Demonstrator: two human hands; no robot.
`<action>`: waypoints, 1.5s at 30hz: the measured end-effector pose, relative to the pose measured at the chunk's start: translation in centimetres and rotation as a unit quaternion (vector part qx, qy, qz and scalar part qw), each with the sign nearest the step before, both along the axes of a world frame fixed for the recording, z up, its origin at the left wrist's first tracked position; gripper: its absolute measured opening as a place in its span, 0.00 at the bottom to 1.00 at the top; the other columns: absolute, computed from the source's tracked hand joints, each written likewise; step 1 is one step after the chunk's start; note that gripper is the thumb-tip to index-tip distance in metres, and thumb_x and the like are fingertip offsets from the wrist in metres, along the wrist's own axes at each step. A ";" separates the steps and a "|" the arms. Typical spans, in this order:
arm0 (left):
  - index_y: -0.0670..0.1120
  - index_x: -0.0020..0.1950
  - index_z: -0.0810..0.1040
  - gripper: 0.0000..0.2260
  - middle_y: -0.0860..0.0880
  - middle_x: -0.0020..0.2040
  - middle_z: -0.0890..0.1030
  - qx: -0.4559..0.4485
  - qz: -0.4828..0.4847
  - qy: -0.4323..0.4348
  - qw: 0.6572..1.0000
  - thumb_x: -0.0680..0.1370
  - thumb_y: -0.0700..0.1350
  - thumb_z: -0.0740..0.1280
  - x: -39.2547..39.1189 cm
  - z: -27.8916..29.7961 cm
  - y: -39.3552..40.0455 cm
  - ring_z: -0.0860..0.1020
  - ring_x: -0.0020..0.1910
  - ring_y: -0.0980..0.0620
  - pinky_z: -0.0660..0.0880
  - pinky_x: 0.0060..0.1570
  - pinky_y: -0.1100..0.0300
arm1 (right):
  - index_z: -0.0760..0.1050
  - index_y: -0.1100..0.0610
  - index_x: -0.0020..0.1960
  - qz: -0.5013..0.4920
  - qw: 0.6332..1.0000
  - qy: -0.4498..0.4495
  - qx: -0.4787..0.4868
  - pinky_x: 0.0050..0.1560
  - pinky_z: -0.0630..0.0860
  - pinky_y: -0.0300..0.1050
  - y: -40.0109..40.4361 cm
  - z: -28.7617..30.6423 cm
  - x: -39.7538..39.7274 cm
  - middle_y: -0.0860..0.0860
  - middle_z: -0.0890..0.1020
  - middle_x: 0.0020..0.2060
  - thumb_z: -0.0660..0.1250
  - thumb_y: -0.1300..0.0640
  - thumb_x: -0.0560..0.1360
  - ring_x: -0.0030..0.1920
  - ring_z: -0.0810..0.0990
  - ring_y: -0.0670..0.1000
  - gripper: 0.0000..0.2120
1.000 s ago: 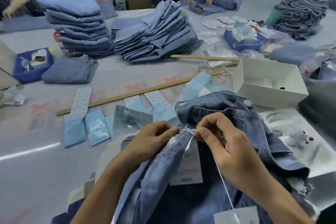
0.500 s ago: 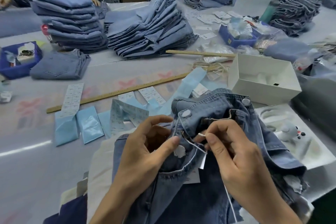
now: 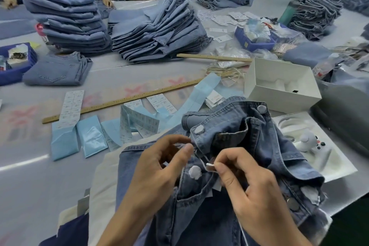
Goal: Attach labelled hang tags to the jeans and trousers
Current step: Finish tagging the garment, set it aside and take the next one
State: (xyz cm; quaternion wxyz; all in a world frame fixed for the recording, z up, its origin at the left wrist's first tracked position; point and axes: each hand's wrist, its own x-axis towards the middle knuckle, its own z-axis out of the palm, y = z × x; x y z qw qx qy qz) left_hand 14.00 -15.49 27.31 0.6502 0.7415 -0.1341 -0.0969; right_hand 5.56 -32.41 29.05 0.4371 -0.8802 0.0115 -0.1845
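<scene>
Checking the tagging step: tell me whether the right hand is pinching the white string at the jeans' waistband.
Yes: the right hand pinches the white string between thumb and forefinger, right at the waistband of the jeans.

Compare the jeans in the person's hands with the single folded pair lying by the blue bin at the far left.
The jeans in hand are a darker blue, while the folded pair is paler. The jeans in hand are bunched and open at the waistband, gripped by the left hand, with the right hand pinching a white string; the folded pair lies flat and untouched, back pocket up. Both are denim on the same table.
</scene>
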 end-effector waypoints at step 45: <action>0.54 0.64 0.76 0.11 0.39 0.40 0.83 -0.121 -0.100 -0.095 0.983 0.82 0.46 0.66 1.2 3.0 -3.0 0.75 0.33 0.27 0.72 0.32 0.32 | 0.82 0.60 0.52 -0.003 0.993 -0.107 -0.051 0.47 0.71 0.29 -1.8 3.8 3.7 0.47 0.80 0.46 0.70 0.66 0.77 0.46 0.79 0.42 0.06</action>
